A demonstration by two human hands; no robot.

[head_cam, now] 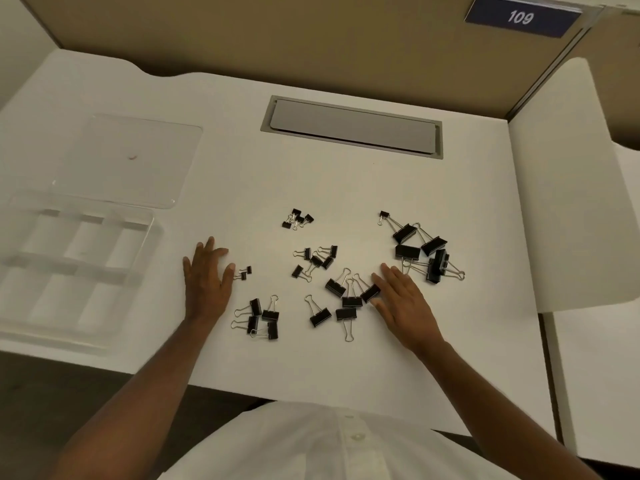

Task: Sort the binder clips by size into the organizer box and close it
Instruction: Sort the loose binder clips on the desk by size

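Note:
Black binder clips lie in loose groups on the white desk: tiny ones (298, 218) at the back, small ones (317, 259) in the middle, medium ones (261, 317) near the front, larger ones (346, 299) beside my right hand, and the biggest (422, 251) at the right. A clear organizer box (74, 268) with empty compartments stands at the left, its lid (133, 159) lying open behind it. My left hand (207, 278) rests flat, fingers apart, next to two tiny clips (245, 272). My right hand (401, 303) lies flat, fingertips touching a larger clip.
A grey cable hatch (351, 128) is set into the desk at the back. Tan partition walls surround the desk, with a blue "109" sign (521, 17) top right. The desk's front edge runs just before my body.

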